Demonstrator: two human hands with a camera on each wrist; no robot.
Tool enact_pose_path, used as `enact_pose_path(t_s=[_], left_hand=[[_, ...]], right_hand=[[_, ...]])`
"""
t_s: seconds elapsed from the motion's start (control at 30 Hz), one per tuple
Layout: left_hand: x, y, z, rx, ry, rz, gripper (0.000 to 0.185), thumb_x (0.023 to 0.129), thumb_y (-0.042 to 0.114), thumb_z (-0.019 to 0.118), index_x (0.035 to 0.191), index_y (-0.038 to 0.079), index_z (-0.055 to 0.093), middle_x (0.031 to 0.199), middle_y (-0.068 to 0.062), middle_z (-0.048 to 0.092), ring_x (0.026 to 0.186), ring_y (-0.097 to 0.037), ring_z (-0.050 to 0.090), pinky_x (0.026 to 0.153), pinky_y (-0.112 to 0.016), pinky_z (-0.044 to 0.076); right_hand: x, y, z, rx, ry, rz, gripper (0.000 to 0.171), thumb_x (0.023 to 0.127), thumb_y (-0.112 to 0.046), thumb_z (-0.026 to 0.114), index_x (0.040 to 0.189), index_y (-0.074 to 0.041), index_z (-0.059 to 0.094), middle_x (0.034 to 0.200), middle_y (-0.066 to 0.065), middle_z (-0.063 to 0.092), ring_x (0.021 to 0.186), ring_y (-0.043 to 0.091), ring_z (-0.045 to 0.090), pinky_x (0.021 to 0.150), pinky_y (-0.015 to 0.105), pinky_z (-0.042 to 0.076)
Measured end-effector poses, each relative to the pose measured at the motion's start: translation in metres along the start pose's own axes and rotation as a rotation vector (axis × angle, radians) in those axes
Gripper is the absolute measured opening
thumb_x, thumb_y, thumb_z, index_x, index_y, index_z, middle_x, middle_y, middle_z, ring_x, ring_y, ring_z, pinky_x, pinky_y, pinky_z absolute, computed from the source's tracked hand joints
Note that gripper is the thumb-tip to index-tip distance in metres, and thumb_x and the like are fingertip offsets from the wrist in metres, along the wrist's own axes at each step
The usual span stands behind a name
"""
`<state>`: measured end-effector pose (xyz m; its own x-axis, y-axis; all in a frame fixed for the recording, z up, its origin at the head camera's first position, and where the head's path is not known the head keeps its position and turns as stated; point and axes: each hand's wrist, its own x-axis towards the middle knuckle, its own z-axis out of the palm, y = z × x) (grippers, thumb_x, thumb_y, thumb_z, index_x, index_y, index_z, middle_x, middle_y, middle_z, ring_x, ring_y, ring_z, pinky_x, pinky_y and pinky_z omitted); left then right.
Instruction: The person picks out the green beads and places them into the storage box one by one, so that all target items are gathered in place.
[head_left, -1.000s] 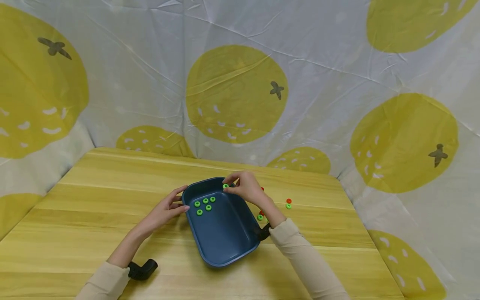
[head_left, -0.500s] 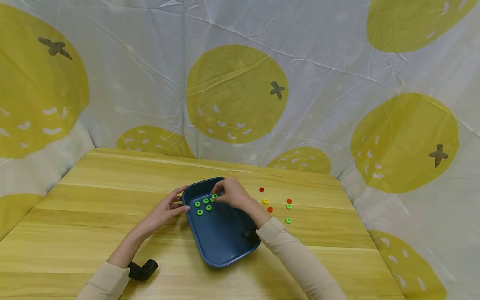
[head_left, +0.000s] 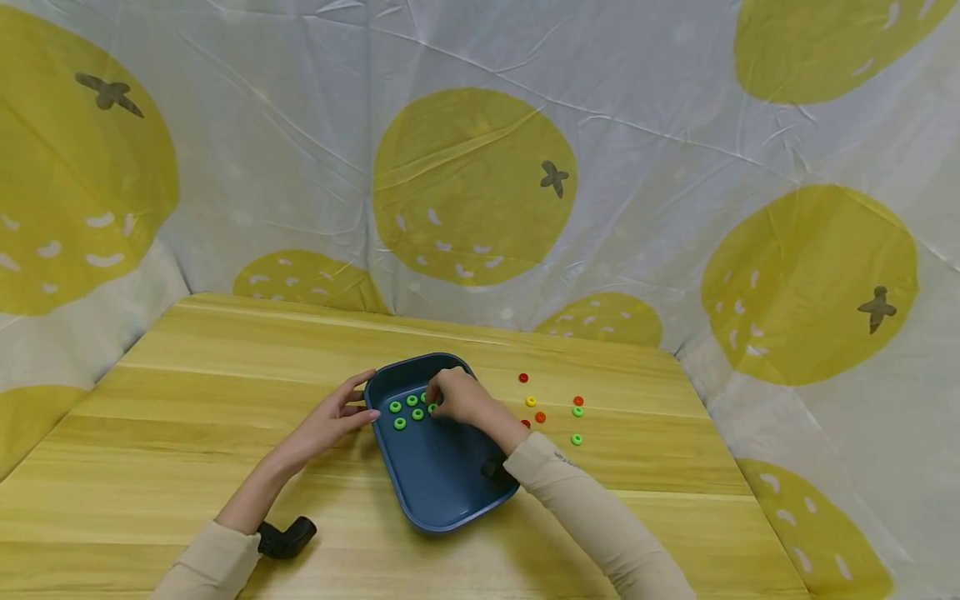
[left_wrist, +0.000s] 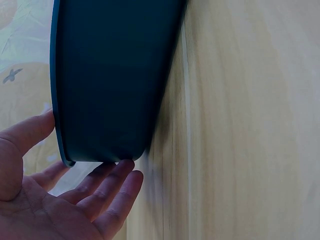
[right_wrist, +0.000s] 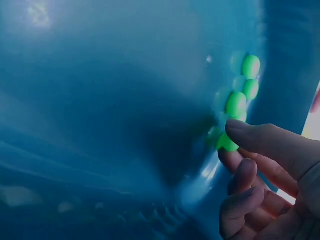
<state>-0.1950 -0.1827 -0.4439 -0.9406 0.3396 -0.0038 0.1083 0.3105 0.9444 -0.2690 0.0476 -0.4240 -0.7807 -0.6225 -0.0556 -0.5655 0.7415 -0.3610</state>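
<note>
A dark blue rectangular basin (head_left: 442, 492) sits on the wooden table. My left hand (head_left: 335, 421) rests at its far left corner, thumb at the rim and nearly straight fingers against the outside; the left wrist view shows the hand (left_wrist: 65, 200) touching the outer wall. Inside the basin, my right hand (head_left: 463, 398) pinches a green ring-shaped bead (right_wrist: 228, 143) between thumb and forefinger, low over the floor. Several other green beads (head_left: 400, 424) lie beside it in short rows near the far left wall. The right hand partly hides one of these.
To the basin's right lie loose beads: red (head_left: 523, 378), yellow (head_left: 531, 402), orange-red (head_left: 541, 417) and green (head_left: 577, 439). Black wrist mounts (head_left: 287, 538) project from both forearms. A fabric backdrop (head_left: 645, 167) with yellow fruit prints rises behind the table (head_left: 247, 383).
My right hand has carried the green bead from the basin's far right wall leftward and down to beside the other green beads. The left hand and basin have stayed put.
</note>
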Motion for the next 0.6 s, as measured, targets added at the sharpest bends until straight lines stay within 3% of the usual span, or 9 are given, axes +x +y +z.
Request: enact_pose_path(t_s=[0.37,0.6], left_hand=[[0.0010,-0.0004,0.0010,0.003,0.002,0.011,0.068,0.095,0.024,0.055,0.150,0.007,0.017,0.141,-0.034,0.034,0.126,-0.048,0.042,0.097,-0.052,0.044],[-0.0005,-0.0004,0.0006,-0.001,0.000,0.004,0.069,0.095,0.026,0.055,0.150,0.009,0.017,0.143,-0.033,0.032,0.127,-0.048,0.041,0.098,-0.052,0.044]], right_hand=[[0.0002,-0.0003,0.0055,-0.039,-0.021,0.029,0.011,0.079,-0.012,0.076,0.089,-0.010,0.074,0.087,0.002,0.069,0.069,0.006,0.058,0.060,0.015,0.047],[-0.0019,0.0000,0.0030,-0.019,0.010,-0.016,0.013,0.079,-0.012,0.075,0.091,-0.009,0.074,0.089,0.003,0.071,0.073,0.008,0.061,0.064,0.015,0.049]])
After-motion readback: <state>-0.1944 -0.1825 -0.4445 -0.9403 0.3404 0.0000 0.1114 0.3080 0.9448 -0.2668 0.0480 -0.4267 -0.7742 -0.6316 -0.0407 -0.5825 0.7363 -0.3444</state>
